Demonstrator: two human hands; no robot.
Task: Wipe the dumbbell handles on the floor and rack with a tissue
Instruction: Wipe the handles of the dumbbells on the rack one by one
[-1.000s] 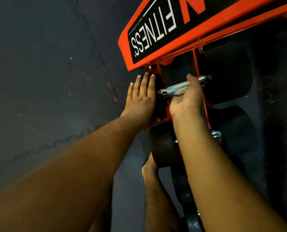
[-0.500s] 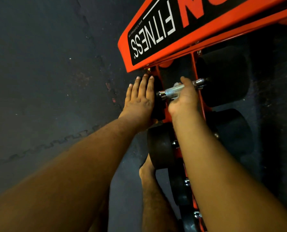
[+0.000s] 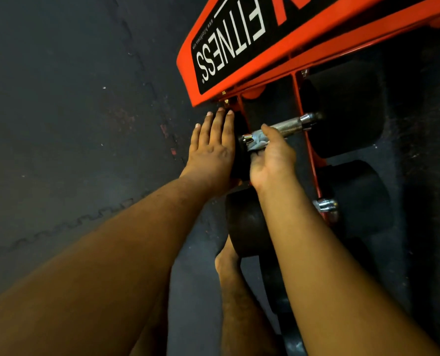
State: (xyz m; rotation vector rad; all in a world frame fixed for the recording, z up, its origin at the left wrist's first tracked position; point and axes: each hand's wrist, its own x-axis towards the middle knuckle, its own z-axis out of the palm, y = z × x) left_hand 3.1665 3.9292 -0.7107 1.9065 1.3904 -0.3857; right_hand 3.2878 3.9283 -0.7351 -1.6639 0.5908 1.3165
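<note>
Left hand [image 3: 212, 147] flat, fingers straight and together, bracing dumbbell's black end weight. Right hand [image 3: 270, 156] curls around tissue [image 3: 257, 144] on racked dumbbell handle [image 3: 280, 131], near left collar. Step: wiping. Next likely: slide tissue rightward over bare knurling.

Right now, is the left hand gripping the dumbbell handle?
No, the left hand lies flat with straight fingers against the dumbbell's black end, while the right hand holds the tissue on the handle.

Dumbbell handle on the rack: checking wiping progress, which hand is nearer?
Right. The right hand holds a tissue on the dumbbell handle; left hand rests flat beside it.
</note>
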